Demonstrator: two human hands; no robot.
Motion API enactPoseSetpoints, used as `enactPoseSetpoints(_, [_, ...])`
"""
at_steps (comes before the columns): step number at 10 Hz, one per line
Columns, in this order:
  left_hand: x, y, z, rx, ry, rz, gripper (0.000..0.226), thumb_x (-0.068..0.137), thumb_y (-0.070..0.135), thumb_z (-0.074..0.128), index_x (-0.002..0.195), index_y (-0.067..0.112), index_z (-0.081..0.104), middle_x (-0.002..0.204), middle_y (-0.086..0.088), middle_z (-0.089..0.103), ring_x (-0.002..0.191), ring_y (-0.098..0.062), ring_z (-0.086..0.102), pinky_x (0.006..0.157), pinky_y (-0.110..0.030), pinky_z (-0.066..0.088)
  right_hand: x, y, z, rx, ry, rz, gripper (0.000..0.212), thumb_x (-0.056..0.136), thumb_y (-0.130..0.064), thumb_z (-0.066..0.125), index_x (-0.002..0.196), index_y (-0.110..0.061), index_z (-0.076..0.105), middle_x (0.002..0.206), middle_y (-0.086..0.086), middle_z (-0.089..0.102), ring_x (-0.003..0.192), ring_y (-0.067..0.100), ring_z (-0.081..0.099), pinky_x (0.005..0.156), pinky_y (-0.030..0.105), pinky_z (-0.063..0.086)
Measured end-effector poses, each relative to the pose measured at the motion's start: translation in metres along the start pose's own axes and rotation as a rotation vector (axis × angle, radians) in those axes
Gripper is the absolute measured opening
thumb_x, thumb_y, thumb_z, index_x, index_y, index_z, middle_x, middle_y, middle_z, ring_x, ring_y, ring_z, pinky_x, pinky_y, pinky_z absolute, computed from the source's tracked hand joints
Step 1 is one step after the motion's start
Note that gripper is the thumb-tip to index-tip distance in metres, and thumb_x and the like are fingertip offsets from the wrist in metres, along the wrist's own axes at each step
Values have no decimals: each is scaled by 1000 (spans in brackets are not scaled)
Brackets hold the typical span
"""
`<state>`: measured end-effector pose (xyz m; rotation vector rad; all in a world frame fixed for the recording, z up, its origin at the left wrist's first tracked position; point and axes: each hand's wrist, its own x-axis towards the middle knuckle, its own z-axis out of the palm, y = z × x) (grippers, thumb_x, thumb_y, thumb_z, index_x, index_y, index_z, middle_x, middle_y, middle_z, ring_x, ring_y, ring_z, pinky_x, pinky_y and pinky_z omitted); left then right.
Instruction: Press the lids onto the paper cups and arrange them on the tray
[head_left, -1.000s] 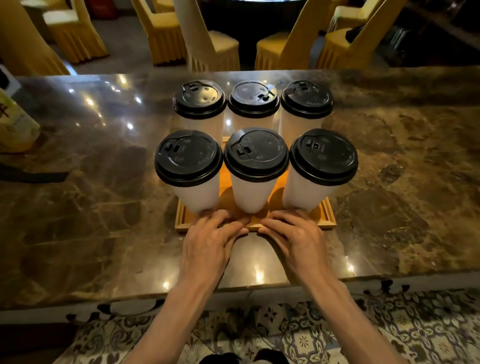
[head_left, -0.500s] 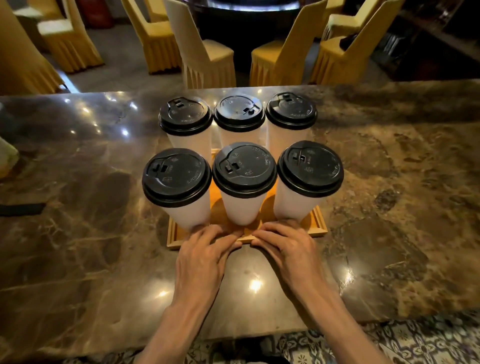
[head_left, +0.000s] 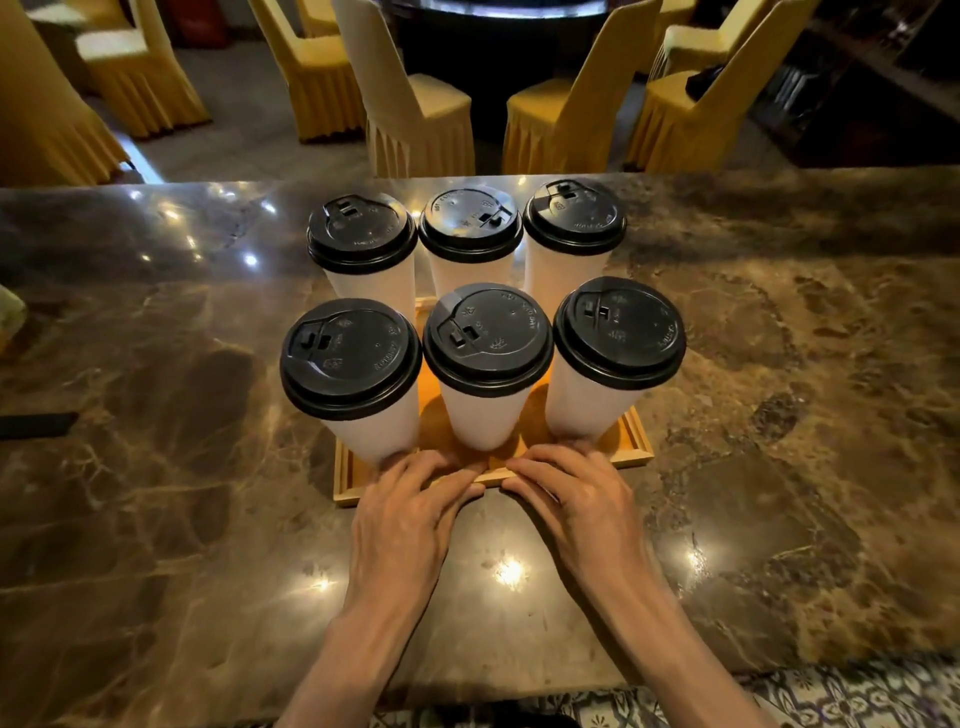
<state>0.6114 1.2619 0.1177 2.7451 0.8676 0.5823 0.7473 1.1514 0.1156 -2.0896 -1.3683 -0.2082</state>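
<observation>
A: Entry on the cups. Count and condition?

B: Six paper cups (head_left: 485, 415), white and tall, tapering toward the base. They stand upright in two rows of three at the centre of the frame. Each carries one of the black lids (head_left: 488, 338). The lids sit level on the rims, each with a small raised sip tab, and the tabs face different ways.

A: Location?

B: All six stand in the tray (head_left: 637, 437), light wood with a low rim. Its orange-toned floor shows between the front cups. The tray lies on the brown marbled desk (head_left: 182, 467), which is glossy with spots of light reflected.

A: Hands?

B: The left hand (head_left: 415, 501) is at lower centre, the right hand (head_left: 576, 493) just beside it to the right. Both lie palm down with fingers straight over the tray's near rim. The fingertips are close to the front cups' bases, but I cannot tell whether they touch the cups. Grip of each: wide, holding nothing.

A: Surroundings?

B: Yellow-covered chairs (head_left: 415, 119) run along the top of the frame, behind the desk. A dark flat object (head_left: 36, 423) lies at the left edge, well apart from the tray and too cut off to identify.
</observation>
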Motion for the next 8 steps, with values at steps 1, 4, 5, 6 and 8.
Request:
enactPoseSetpoints(1, [1, -2, 0, -1, -6, 6, 38, 87, 33, 42, 91, 21, 77, 88, -4, 71, 80, -27, 68, 61, -34, 53, -1, 1, 1, 4, -15, 5, 19, 75, -14, 81, 94, -13, 80, 94, 4, 75, 85, 24, 69, 71, 29, 57])
enactPoseSetpoints(4, [0, -9, 4, -31, 36, 14, 46, 94, 43, 36, 92, 24, 77, 88, -1, 70, 80, -25, 67, 64, -31, 51, -2, -1, 7, -39, -46, -3, 20, 75, -21, 82, 95, -19, 80, 94, -1, 75, 84, 18, 68, 70, 22, 52])
enactPoseSetpoints(5, [-3, -10, 3, -31, 83, 26, 60, 100, 48, 22, 92, 24, 77, 87, -1, 70, 80, -24, 67, 65, -31, 52, 0, -1, 4, -40, -25, -27, 19, 72, -22, 84, 91, -19, 80, 90, -2, 75, 81, 18, 69, 67, 23, 53])
enactPoseSetpoints(6, [2, -10, 1, -43, 24, 22, 64, 99, 50, 19, 93, 22, 77, 89, -2, 70, 83, -23, 68, 69, -31, 53, 4, -7, 3, -16, -63, -57, 23, 72, -21, 84, 94, -17, 80, 92, -1, 76, 83, 19, 71, 69, 26, 57])
enactPoseSetpoints(8, [-19, -18, -17, -250, 73, -16, 47, 89, 52, 44, 112, 20, 70, 108, 2, 69, 103, -10, 61, 86, -27, 50, -4, 14, -44, 141, -54, -76, 21, 84, -33, 72, 101, -23, 76, 101, -11, 73, 95, 0, 66, 87, 17, 54])
